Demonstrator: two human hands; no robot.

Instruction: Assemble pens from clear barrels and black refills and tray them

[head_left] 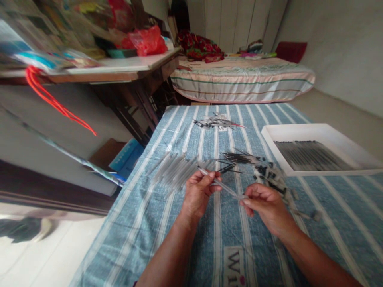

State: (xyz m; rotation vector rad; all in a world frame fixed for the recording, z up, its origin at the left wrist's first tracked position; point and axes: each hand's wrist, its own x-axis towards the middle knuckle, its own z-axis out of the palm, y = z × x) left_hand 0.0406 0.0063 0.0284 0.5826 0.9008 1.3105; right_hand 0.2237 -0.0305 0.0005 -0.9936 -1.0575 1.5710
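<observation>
A clear plastic pen (225, 186) stretches between my two hands above the striped cloth. My left hand (198, 189) pinches it near its dark-tipped end, which points up and left. At the opposite end, the fingers of my right hand (265, 203) are closed on the pen; whether they also grip a small separate part is too blurred to tell. Left of my left hand lies a pile of clear pen barrels (175, 171). Thin black pieces (239, 158) lie beyond my hands, and loose clear-and-black caps (272, 177) trail down beside my right hand.
A white tray (299, 128) at the right holds a row of pens (311, 155). Another small pile of thin parts (217, 121) sits near the table's far edge. A cluttered desk (119, 71) stands at left, with a bed (242, 79) behind.
</observation>
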